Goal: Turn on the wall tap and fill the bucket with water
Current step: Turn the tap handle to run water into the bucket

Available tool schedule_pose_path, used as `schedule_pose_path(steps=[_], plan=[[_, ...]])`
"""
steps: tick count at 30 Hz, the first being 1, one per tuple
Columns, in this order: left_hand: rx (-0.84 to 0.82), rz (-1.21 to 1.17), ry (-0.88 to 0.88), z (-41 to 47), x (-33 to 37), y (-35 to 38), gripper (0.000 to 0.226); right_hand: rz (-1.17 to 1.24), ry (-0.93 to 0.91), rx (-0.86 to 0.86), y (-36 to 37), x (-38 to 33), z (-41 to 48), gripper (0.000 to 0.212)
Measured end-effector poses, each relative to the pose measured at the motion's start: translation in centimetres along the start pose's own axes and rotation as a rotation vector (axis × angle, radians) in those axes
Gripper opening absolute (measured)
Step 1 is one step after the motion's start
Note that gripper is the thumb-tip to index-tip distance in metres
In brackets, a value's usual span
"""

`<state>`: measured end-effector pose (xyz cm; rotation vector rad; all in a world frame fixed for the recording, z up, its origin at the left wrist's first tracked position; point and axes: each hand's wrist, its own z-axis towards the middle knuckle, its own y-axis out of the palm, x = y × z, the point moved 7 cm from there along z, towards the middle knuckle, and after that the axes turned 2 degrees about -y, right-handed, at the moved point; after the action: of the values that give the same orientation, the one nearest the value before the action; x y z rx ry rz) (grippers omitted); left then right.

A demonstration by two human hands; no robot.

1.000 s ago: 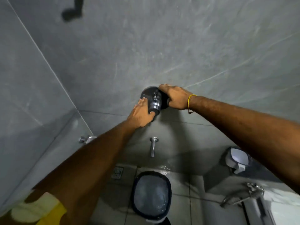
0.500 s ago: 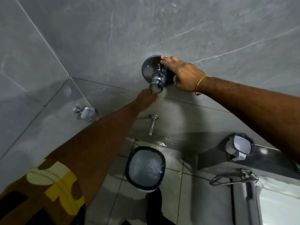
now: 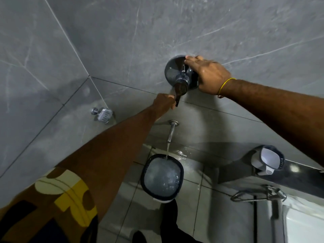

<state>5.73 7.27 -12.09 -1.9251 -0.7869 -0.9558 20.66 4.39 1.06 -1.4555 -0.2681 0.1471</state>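
A chrome mixer valve (image 3: 177,74) with a round plate is set in the grey wall. My right hand (image 3: 208,76) rests over its right side, fingers on the plate's top edge. My left hand (image 3: 165,103) pinches the tip of the valve's lever (image 3: 179,92), which points down. Below it, a chrome wall spout (image 3: 171,130) pours a stream of water into a dark-rimmed bucket (image 3: 162,178) on the floor. The water inside the bucket is high and frothy.
A chrome soap dish (image 3: 103,114) is fixed to the wall at left. A white mug with a dark rim (image 3: 268,160) sits on a ledge at right, above a metal handle (image 3: 257,194). The floor tiles by the bucket are wet.
My left hand dropped from the valve body to the lever's tip, and the lever now points down. Water has begun running from the spout into the bucket. The view has tilted downward.
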Motion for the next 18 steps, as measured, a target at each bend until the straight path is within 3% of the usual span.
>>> schedule_pose_path(steps=[4,8,18], plan=[[-0.005,0.019,0.014,0.3,-0.4,0.4,0.024,-0.056,-0.014,-0.002,-0.1,-0.8,0.1,0.077],[0.01,0.02,-0.002,0.6,-1.0,0.6,0.007,-0.103,0.006,0.004,-0.1,-1.2,0.2,0.073],[0.034,0.145,0.026,0.6,-1.5,1.0,0.018,-0.152,0.071,-0.01,0.3,-1.5,0.6,0.074]])
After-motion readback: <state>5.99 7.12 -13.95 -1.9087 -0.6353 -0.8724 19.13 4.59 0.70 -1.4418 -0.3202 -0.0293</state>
